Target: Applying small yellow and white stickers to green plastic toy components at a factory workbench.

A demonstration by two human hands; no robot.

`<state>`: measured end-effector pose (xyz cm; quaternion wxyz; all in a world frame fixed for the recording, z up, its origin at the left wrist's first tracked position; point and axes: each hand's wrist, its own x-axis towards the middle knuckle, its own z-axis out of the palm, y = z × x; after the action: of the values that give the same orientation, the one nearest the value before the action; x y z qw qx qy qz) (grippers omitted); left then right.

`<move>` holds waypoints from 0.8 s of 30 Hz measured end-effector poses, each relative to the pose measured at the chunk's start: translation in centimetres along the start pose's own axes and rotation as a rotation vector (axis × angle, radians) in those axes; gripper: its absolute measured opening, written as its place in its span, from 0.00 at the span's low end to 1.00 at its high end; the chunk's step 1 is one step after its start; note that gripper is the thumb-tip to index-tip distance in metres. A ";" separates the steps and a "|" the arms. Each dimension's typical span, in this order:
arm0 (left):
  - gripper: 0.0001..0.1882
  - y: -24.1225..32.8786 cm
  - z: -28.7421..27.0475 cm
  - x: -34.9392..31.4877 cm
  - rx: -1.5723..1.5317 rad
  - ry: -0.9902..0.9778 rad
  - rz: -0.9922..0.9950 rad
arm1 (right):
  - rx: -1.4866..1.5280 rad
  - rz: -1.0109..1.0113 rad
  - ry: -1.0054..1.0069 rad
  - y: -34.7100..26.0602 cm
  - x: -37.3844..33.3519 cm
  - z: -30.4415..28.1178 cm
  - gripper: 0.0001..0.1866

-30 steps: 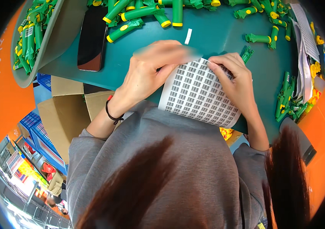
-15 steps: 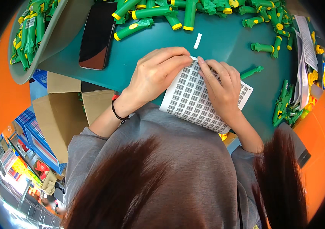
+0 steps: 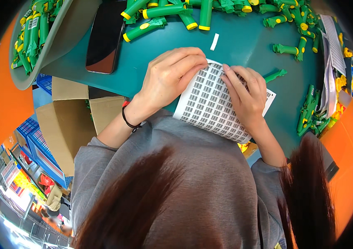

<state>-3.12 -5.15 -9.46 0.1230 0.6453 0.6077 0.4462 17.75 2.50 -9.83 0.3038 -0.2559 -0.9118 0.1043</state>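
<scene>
A white sheet of small barcode stickers (image 3: 207, 101) is curved between my body and the table edge. Its upper left corner is pinched by my left hand (image 3: 170, 76), thumb and fingers pressed together. Over the right part of the sheet lies my right hand (image 3: 247, 93), its fingers bent and closed near the upper edge. Whether a single sticker is between those fingertips is too small to tell. A small white strip (image 3: 214, 42) lies on the table beyond both hands. One slim green piece (image 3: 276, 75) rests just right of my right hand.
Green tubes with yellow ends (image 3: 191, 14) are heaped along the far side of the teal table (image 3: 243, 45). A black phone (image 3: 104, 41) lies left, beside a grey bin (image 3: 54, 45) of tubes. Below stands an open cardboard box (image 3: 60, 124). Papers (image 3: 330, 62) stand at the right.
My right hand has shifted a little to the right along the sheet, away from my left hand. The left hand stays at the corner, almost unmoved.
</scene>
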 end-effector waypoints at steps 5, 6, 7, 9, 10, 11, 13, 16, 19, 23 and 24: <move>0.09 -0.1 0.1 0.1 -0.020 -0.002 -0.003 | -0.040 0.040 -0.030 0.3 -0.2 -0.5 0.20; 0.09 -0.1 0.1 0.1 -0.021 -0.005 -0.001 | -0.042 0.000 -0.018 0.5 -0.5 -0.5 0.20; 0.08 0.0 0.0 0.1 -0.016 -0.007 -0.010 | -0.045 -0.040 -0.007 0.5 -0.7 -0.5 0.20; 0.08 0.0 0.0 0.0 -0.012 -0.012 -0.016 | -0.024 0.037 -0.001 0.1 -0.4 -0.8 0.20; 0.08 0.0 0.0 0.0 -0.010 -0.013 -0.023 | -0.003 0.110 0.004 0.0 -0.4 -0.9 0.20; 0.08 0.0 0.0 0.0 -0.008 -0.015 -0.030 | -0.004 0.114 0.006 0.2 -0.5 -1.0 0.20; 0.07 -0.2 0.1 0.0 -0.010 -0.010 -0.026 | -0.052 0.082 -0.024 0.6 -1.1 -1.3 0.19; 0.06 -0.3 0.1 -0.2 -0.015 -0.002 -0.030 | -0.071 0.010 0.030 0.6 -1.3 -1.2 0.19; 0.07 0.0 0.1 0.0 -0.012 -0.012 -0.031 | -0.083 0.005 0.019 0.9 -1.6 -1.6 0.18; 0.07 0.0 0.3 0.1 -0.017 -0.022 -0.041 | -0.115 0.009 -0.002 0.9 -1.7 -2.2 0.18; 0.07 -0.1 0.3 0.0 -0.019 -0.024 -0.041 | -0.143 0.038 -0.025 0.7 -1.5 -2.3 0.18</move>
<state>-2.93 -4.98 -9.68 0.1453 0.6369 0.6149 0.4417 20.45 2.37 -8.96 0.2716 -0.2926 -0.9156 0.0480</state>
